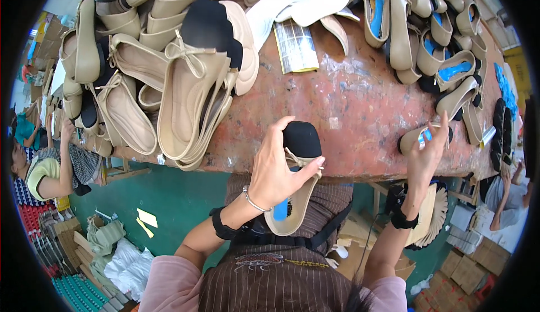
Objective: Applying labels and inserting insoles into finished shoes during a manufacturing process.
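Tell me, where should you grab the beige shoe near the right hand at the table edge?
Probably by its open heel end, coming from the right side. The beige shoe lies flat at the red worktable edge, heel end toward the right hand, whose fingers already touch it. Its left side is bare table.

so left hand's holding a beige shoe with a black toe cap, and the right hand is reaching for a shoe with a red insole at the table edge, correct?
Not quite. In the head view the left hand does hold the beige shoe with the black toe cap, but the shoe under the right hand at the table edge has a blue insole, not red.
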{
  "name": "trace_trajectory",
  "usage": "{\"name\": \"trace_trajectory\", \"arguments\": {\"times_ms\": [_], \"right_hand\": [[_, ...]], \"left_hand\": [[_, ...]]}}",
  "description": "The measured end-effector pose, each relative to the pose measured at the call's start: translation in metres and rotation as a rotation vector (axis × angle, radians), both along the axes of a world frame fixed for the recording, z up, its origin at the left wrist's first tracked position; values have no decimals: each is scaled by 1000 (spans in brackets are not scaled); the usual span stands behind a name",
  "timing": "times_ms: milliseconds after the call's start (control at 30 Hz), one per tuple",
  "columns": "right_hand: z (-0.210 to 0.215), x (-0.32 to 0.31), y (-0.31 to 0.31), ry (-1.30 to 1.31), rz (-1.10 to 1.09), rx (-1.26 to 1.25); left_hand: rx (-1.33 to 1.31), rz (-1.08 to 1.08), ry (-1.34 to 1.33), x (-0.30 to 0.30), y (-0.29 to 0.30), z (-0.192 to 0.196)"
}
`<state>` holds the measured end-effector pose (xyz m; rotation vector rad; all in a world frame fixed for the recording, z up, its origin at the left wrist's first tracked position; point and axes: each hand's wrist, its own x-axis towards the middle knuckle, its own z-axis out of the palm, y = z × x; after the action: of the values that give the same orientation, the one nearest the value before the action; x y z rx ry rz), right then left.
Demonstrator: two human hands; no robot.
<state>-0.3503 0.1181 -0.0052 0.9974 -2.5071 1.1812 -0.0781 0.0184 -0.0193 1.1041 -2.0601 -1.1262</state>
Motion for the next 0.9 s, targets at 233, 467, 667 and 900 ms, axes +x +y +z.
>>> {"name": "trace_trajectory", "arguments": {"times_ms": [233,467,667,900], "right_hand": [[-6,19,-104,79,657,200],[-39,-3,-246,534,609,85],[-27,-8,-288,287,692,33],[84,-13,-134,-752,561,-723]], "left_hand": [[78,-163,-275,32,14,-19],[209,-84,-72,58,21,-30],[-68,-283,-66,34,-45,-27],[-394,-264,-324,74,-28,-3]]}}
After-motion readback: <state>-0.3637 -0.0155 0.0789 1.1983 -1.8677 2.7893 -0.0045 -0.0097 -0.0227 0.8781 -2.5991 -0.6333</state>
